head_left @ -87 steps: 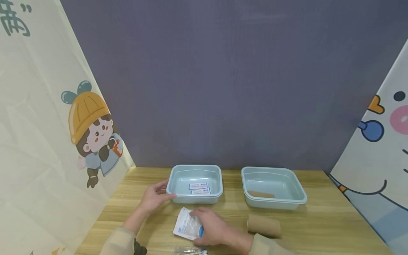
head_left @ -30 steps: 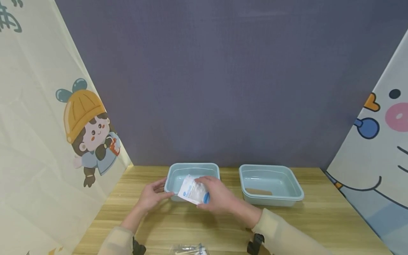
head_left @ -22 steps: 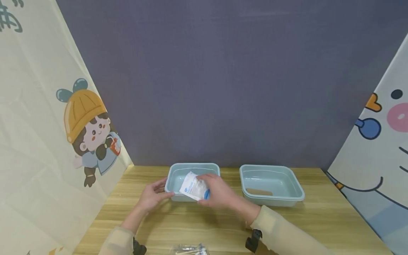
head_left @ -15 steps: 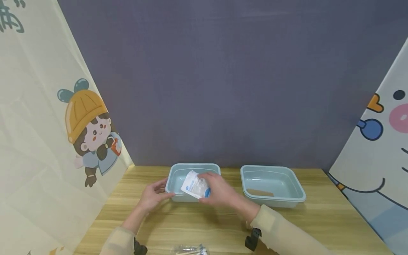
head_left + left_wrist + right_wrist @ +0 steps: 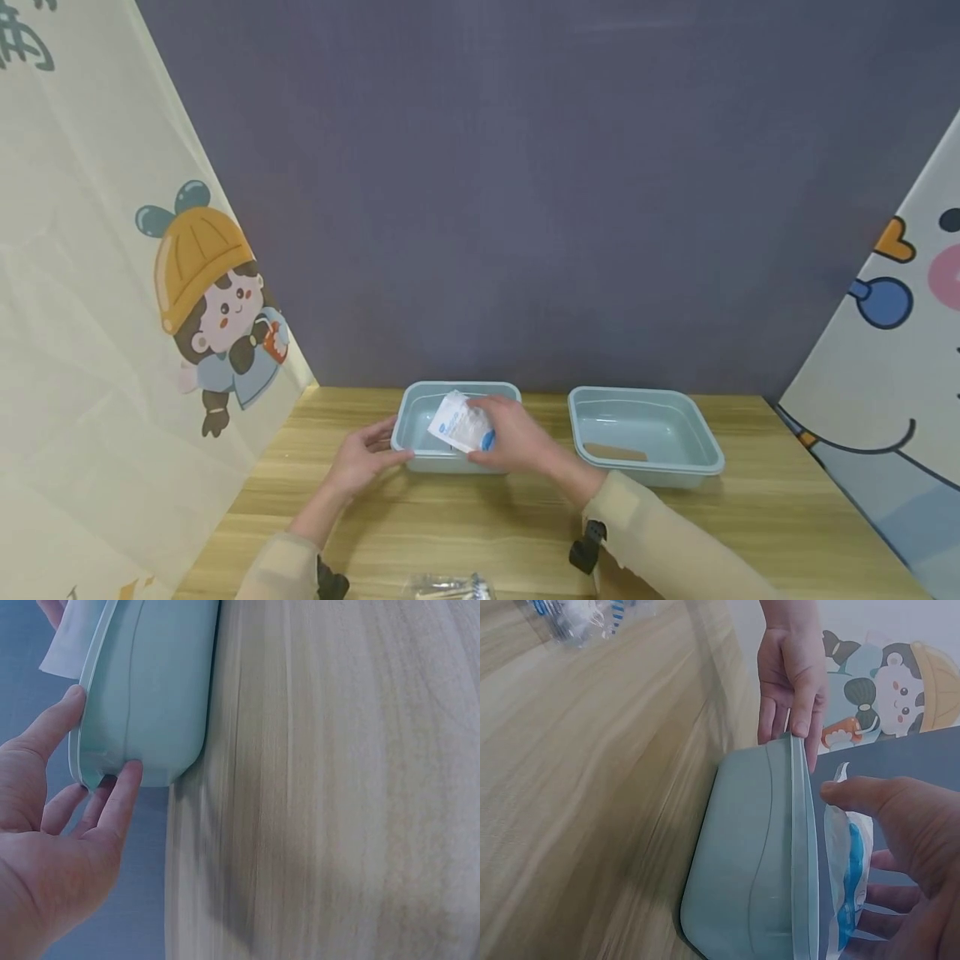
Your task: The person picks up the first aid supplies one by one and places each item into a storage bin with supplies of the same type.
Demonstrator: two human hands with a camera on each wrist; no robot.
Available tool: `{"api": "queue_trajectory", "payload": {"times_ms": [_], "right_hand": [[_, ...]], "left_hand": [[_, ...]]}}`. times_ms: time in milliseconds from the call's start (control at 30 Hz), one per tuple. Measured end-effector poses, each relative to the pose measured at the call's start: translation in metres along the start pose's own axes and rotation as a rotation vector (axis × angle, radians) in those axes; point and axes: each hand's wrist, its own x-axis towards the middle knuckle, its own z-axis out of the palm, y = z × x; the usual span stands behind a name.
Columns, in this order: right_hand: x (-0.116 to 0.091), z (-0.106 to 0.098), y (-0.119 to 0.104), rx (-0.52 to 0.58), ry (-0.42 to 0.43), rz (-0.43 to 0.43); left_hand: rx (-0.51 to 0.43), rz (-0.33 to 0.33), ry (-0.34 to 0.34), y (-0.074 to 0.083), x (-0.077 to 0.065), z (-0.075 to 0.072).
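At the corner of the left pale blue plastic box (image 5: 450, 464), my left hand (image 5: 357, 461) holds on, thumb on the rim and fingers against the end wall. The left wrist view shows this grip from below. My right hand (image 5: 513, 435) pinches a white medical pouch (image 5: 457, 422) with blue print and a see-through face, tilted over the left box's opening. In the right wrist view the pouch (image 5: 847, 877) hangs just past the box rim, between thumb and curled fingers. Pouch and hand cover most of the box's inside.
To the right stands a second pale blue box (image 5: 648, 477) with a flat brown piece (image 5: 615, 452) in it. A clear bag of cotton swabs (image 5: 447, 588) lies at the front edge. My right sleeve (image 5: 660, 533) covers much of the brown cardboard tube's place.
My right hand has lifted the pouch off the table and brought it over the left box, lately a little farther back. The two small packets inside are now covered. My left hand stays at the box.
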Motion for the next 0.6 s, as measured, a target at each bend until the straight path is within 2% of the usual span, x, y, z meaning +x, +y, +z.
{"api": "queue_trajectory", "payload": {"times_ms": [333, 600], "right_hand": [[0.013, 0.005, 0.001, 0.046, 0.014, 0.022], [0.021, 0.011, 0.005, 0.01, 0.006, 0.043]], "left_hand": [[-0.012, 0.008, -0.003, 0.001, -0.001, 0.0], [-0.006, 0.0, 0.023, 0.002, -0.001, 0.002]]}}
